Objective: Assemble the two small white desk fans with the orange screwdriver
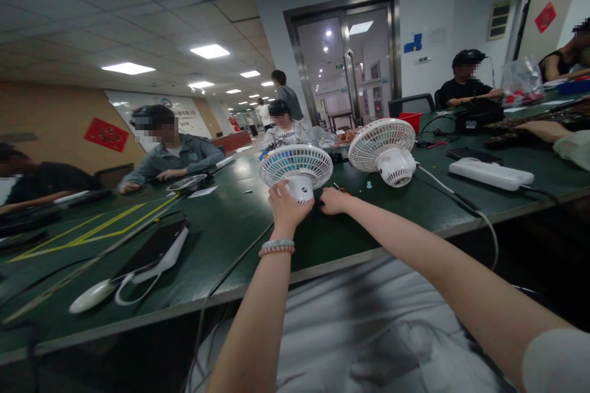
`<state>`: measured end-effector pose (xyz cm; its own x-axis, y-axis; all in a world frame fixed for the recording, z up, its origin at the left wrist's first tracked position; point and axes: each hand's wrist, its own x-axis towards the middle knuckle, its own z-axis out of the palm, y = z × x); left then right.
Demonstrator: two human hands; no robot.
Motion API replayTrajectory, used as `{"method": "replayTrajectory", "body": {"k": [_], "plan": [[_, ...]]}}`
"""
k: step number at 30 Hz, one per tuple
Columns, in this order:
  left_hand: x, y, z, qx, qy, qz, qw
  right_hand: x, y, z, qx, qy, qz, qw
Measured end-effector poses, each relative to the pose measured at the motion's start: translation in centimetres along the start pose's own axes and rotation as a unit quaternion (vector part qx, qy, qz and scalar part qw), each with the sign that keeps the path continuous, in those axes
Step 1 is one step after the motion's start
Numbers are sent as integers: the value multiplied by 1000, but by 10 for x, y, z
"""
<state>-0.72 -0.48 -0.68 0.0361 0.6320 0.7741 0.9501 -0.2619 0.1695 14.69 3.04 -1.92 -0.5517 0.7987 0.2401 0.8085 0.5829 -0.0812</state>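
My left hand (289, 206) is wrapped round the motor housing (302, 189) of a small white fan (296, 163), whose round grille faces away from me. Just right of that housing, low over the green table, my right hand (334, 201) has its fingers curled closed. Beside its knuckles shows a thin object with orange-red on it (342, 189); I cannot tell whether the fingers hold it. A second white fan (383, 146) rests on the table to the right, its motor housing toward me and its cable running right. A small pale blue piece (369, 185) lies in front of it.
On the green table (239, 221), a phone-like black slab on a white stand (154, 252) and a white mouse-shaped object (92, 296) lie left. A white power strip (491, 174) lies right. Cables cross the front edge. Several people sit around the table; a red container (410, 121) stands behind the second fan.
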Motion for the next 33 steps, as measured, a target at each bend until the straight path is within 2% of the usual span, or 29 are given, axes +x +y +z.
{"method": "replayTrajectory", "body": {"k": [4,12,19,26,33], "plan": [[1,-3,3,-13,-1,-15,1000,-2,-2,-3,5,-4,10,1000],[1,-4,2,-39,-17,-63,997,-5,0,-6,11,-7,-13,1000],[2,-5,1,-57,-41,-123,990,-4,2,-4,27,4,-20,999],[0,-8,2,-20,-29,-102,994,-3,8,1,41,40,-54,997],[-1,-5,0,-15,-47,-140,989,-3,4,6,41,70,-54,995]]}}
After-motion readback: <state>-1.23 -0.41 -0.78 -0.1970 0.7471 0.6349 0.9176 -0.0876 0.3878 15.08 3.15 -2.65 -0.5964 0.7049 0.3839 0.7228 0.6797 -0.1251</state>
